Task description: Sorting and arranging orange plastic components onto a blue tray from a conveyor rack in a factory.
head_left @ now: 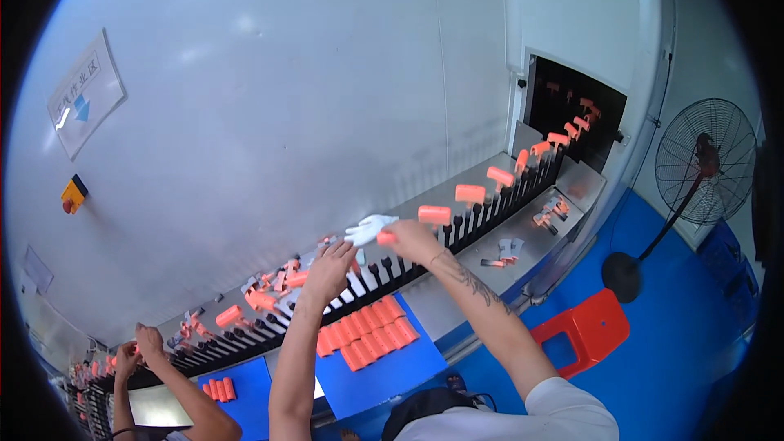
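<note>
My right hand [411, 242] reaches over a row of black upright holders [468, 220], its fingers closed on a short orange cylindrical part [387, 238]. Just left of it, my left hand [330, 269] is curled above the same row, and what its fingers hold is hidden. A white glove [370, 230] shows beyond the two hands. Several orange half-round parts sit on the holders, the nearest orange part [434, 215] to the right of my right hand. In front of the row, orange parts [367, 333] lie side by side on a blue sheet [384, 380].
A co-worker's hands [140, 351] work at the row's left end. The row enters a dark wall opening [572, 106]. Orange and grey scraps [273, 286] lie behind it. A red stool [588, 331] and a standing fan [706, 163] are at right.
</note>
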Demonstrator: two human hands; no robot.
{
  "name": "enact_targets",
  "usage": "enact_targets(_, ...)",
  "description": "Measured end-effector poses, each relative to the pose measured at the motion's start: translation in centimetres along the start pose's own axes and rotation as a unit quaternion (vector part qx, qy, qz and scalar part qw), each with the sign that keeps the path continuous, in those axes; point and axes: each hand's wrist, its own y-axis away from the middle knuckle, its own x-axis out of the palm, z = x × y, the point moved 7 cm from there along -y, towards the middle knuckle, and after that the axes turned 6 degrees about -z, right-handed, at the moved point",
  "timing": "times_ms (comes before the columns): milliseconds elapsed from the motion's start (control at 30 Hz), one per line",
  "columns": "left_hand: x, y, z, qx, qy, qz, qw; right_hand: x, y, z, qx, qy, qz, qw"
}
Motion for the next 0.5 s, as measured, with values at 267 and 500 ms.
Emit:
enact_targets(267,-0.8,4.1,3.6,-0.198,0.022,-0.015,0.980,2.8,-0.1,5.3,-0.058,0.126,0.051,0.989)
enact_targets(500,-4.9,16.8,8.8,-0.408,0.392,-0.273,0.778,-2.1,0.7,6.2,0.105,-0.304,-0.126,0.939)
